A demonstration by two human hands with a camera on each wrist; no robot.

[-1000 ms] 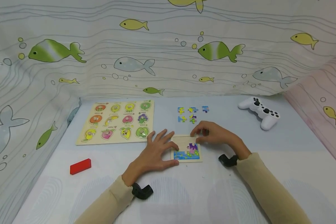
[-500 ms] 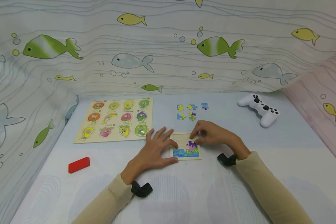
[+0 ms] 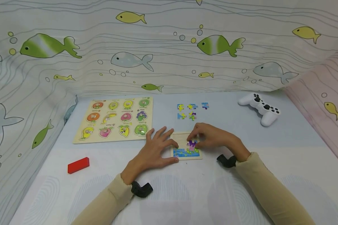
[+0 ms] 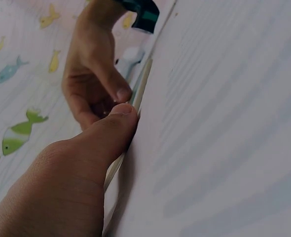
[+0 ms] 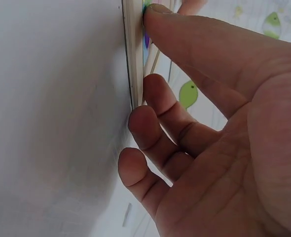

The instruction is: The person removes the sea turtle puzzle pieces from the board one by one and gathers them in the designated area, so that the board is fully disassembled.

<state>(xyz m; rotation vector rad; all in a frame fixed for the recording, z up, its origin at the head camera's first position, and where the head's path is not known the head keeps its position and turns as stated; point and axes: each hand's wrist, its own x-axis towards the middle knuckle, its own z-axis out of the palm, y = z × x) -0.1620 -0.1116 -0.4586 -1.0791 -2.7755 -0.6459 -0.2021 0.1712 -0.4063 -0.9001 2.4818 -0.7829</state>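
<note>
A small wooden jigsaw tray (image 3: 181,136) lies on the table, with blue, green and purple pieces along its lower and right parts. My left hand (image 3: 158,151) is spread at its left side, thumb on the near edge, index fingertip at the left inside. In the left wrist view, the left thumb (image 4: 106,129) presses the tray's edge. My right hand (image 3: 214,136) has thumb and index at a purple puzzle piece (image 3: 192,144), one to either side. The right wrist view shows the right thumb (image 5: 185,29) on the tray, the other fingers bent beside its edge.
Several loose jigsaw pieces (image 3: 186,111) lie behind the tray. A fruit peg puzzle board (image 3: 112,120) is at the back left, with a red block (image 3: 78,165) nearer. A white game controller (image 3: 260,108) lies at the back right. A fish-patterned cloth (image 3: 174,62) rises behind.
My right hand has shifted slightly left and down, its fingertips going from the tray's right corner to the purple piece. My left hand stays at the tray. The head view has tilted a little.
</note>
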